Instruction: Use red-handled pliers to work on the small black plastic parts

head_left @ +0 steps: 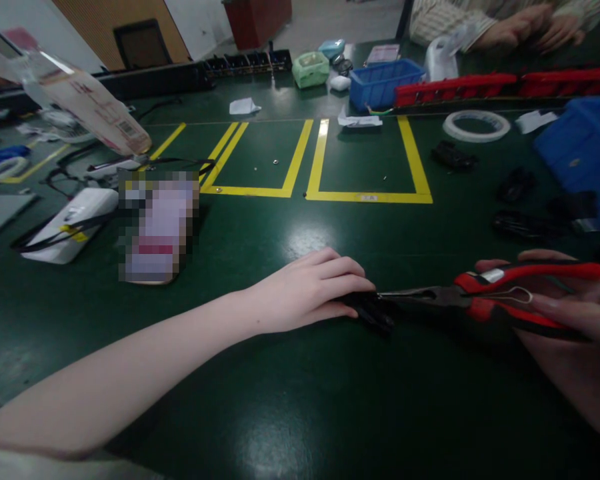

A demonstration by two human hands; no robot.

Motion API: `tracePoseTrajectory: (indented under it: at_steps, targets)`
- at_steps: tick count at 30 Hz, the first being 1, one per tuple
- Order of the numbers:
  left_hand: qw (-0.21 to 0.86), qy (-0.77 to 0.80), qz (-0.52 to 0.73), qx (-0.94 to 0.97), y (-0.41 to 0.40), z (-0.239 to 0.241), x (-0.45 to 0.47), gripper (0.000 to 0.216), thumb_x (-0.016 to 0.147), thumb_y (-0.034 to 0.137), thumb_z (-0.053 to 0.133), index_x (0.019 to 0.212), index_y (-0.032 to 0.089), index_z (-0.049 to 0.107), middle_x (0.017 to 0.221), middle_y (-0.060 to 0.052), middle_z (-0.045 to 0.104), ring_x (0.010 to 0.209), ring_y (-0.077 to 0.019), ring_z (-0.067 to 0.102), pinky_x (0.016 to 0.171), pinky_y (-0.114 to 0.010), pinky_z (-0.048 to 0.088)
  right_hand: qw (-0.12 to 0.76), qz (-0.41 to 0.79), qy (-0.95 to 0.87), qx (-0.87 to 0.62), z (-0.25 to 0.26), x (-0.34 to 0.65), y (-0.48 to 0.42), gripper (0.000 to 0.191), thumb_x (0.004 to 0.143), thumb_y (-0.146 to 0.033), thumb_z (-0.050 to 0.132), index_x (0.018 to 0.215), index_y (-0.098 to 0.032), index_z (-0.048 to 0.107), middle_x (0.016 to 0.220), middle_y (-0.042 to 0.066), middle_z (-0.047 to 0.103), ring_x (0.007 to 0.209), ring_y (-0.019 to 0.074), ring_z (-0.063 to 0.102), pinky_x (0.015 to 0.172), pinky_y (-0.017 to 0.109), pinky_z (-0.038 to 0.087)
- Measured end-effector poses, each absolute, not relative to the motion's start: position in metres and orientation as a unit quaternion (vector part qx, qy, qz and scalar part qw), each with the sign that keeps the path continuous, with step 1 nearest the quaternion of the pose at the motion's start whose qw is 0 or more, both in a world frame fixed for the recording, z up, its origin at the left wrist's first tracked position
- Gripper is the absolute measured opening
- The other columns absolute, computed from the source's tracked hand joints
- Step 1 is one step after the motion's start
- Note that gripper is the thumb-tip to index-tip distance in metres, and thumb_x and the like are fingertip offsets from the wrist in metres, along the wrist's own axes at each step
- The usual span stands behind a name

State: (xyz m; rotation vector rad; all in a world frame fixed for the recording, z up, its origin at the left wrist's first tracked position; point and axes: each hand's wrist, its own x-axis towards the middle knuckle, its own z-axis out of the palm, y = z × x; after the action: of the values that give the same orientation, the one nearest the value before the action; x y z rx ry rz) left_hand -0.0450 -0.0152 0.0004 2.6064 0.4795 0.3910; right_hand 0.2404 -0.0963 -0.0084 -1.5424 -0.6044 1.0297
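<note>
My left hand [316, 288] lies over a small black part [375, 315] on the green table, its fingers closed round the part's near end. What exactly the part is I cannot make out. My right hand [575, 313] grips red-handled needle-nose pliers [445, 295] from the right side. The plier tips reach left and meet the black part beside my left fingertips; whether the jaws bite on it is too small to tell. A thin pale loop, perhaps a spring, shows between the handles.
Several black bundles [523, 225] lie right, by a blue bin [587, 153] and a tape roll [477, 125]. A phone [163, 230], white box [70, 227] and bottle [90, 107] stand left. Yellow tape [370, 197] marks the table. Another person's hands [530, 30] rest at the far right.
</note>
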Motion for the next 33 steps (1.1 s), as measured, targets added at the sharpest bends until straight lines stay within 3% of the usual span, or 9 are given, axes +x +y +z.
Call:
tracePoseTrajectory:
  at_steps: [7,16,24,33]
  targets:
    - [0.225,0.176,0.144,0.947,-0.0148,0.0006,-0.0446,0.03,0.099,0.027,0.059,0.125,0.013,0.059,0.123,-0.01,0.064,0.107,-0.0229,0.056,0.094,-0.037,0.05,0.574,0.443,-0.274,-0.632,-0.0068,0.2355,-0.0985,0.04,0.055,-0.037,0.085,0.092,-0.033,0.073,0.102,0.0,0.076,0.095,0.0239,0.073,0.08,0.033,0.063]
    - [0.22,0.173,0.149,0.948,-0.0154,-0.0025,-0.0452,0.03,0.099,0.028,0.058,0.126,0.014,0.058,0.123,-0.01,0.063,0.108,-0.0229,0.055,0.093,-0.037,0.05,0.573,0.441,-0.292,-0.626,-0.0033,0.239,-0.0993,0.04,0.057,-0.035,0.084,0.095,-0.034,0.072,0.099,0.002,0.076,0.094,0.0277,0.072,0.082,0.041,0.062]
    - [0.213,0.173,0.147,0.95,-0.0133,-0.004,-0.0457,0.03,0.1,0.029,0.056,0.128,0.016,0.057,0.125,-0.009,0.063,0.108,-0.0234,0.055,0.092,-0.037,0.05,0.578,0.446,-0.29,-0.619,-0.0024,0.2326,-0.1009,0.037,0.057,-0.035,0.085,0.092,-0.033,0.073,0.1,0.0,0.076,0.096,0.0245,0.072,0.08,0.035,0.063]
    - [0.212,0.17,0.157,0.95,-0.0143,-0.0051,-0.0465,0.03,0.1,0.027,0.055,0.127,0.015,0.058,0.126,-0.009,0.063,0.107,-0.0231,0.054,0.091,-0.037,0.049,0.575,0.443,-0.307,-0.616,-0.0002,0.2348,-0.1012,0.035,0.06,-0.033,0.082,0.093,-0.034,0.072,0.099,0.001,0.076,0.096,0.0283,0.072,0.092,0.048,0.058]
